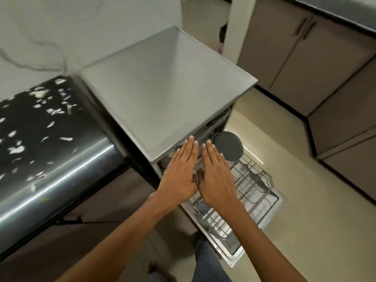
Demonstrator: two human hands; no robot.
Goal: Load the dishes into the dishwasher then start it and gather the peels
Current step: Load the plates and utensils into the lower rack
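Both the left hand point(180, 171) and the right hand point(216, 176) are flat, fingers straight, holding nothing, reaching over the pulled-out lower rack point(252, 186) of the dishwasher point(162, 88), where a dark round dish point(228, 146) leans at the back. Pushing the rack in unevenly could jam it or tip that dish (the door point(278, 200) lies open beneath). The peels point(40, 123) lie scattered on the black tabletop point(67, 165) at left, untouched.

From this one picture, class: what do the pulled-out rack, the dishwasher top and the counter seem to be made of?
Rack: thin wire grid, likely coated metal, pale grey.
Dishwasher top: flat, matt grey, soft even sheen; painted or brushed metal, possibly laminate.
Counter: dark, glossy, with sharp light streaks on its rounded edge; probably polished stone. Pale peels are scattered on it.
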